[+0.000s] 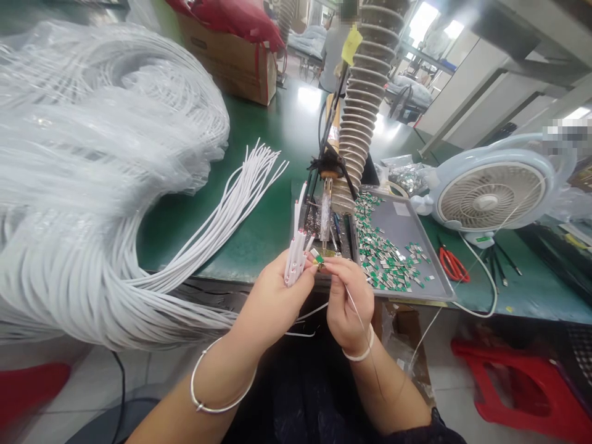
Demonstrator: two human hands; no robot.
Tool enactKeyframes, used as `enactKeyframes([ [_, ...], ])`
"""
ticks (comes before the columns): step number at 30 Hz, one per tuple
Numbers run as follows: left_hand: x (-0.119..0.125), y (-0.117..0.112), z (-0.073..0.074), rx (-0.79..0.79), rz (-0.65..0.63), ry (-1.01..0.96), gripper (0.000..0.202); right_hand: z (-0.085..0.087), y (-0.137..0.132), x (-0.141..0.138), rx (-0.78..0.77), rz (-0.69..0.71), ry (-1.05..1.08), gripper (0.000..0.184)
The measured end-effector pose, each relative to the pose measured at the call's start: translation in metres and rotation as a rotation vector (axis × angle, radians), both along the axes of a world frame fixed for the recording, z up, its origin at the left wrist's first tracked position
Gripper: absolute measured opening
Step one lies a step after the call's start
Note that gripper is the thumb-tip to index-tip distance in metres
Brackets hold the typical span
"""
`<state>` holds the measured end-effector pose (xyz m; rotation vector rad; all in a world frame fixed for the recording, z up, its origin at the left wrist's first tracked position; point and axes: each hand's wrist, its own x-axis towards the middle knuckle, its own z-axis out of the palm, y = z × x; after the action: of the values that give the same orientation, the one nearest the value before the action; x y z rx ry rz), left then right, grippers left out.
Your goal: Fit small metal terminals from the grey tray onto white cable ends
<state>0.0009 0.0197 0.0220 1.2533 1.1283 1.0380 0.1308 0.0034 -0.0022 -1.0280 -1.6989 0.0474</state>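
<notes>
Several wires [293,264] are filling your closed left hand [276,293]; your right hand [348,296] is pinching solder [355,306]. Between them, a board [317,255] is sitting beside the iron [326,216] near the table's [259,240] front edge; any drift is risking burns.

No text I can read. Dark printed mark [198,43] on brown box [234,69]: blurred to me. White label [401,209] on gray tray [423,246]: too small for me. Green label [483,239] on fan [486,200]: wording unclear. Yellow tag [351,45] near ribbed hose [367,102]: can't tell.
</notes>
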Motion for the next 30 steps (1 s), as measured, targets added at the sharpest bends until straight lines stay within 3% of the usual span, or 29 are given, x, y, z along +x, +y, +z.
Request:
enactKeyframes([
  [5,-0.003,-0.008,-0.007,0.006,-0.112,0.030,0.026,-0.003,-0.008,0.001,-0.026,0.005,-0.004,0.026],
  [9,-0.005,-0.015,-0.022,-0.067,-0.025,-0.066,0.028,-0.005,-0.019,0.008,-0.049,0.000,0.014,0.027],
  [13,-0.007,-0.020,-0.035,-0.111,0.046,-0.114,0.033,-0.004,-0.024,0.028,-0.017,-0.197,0.066,0.023],
  [15,-0.009,-0.023,-0.035,-0.124,0.072,-0.087,0.034,-0.002,-0.022,0.040,-0.033,-0.322,0.074,0.022],
  [17,-0.010,-0.025,-0.032,-0.109,0.098,-0.022,0.032,-0.001,-0.019,0.051,-0.073,-0.362,0.055,0.020],
  [20,-0.011,-0.028,-0.029,-0.057,0.056,0.048,0.029,0.001,-0.013,0.058,-0.147,-0.321,0.000,0.018],
  [24,-0.011,-0.029,-0.033,-0.079,-0.062,-0.060,0.029,0.003,-0.012,0.056,-0.209,-0.256,-0.032,0.018],
  [30,-0.008,-0.028,-0.039,-0.153,-0.067,-0.233,0.030,0.002,-0.020,0.053,-0.247,-0.142,0.289,0.021],
])
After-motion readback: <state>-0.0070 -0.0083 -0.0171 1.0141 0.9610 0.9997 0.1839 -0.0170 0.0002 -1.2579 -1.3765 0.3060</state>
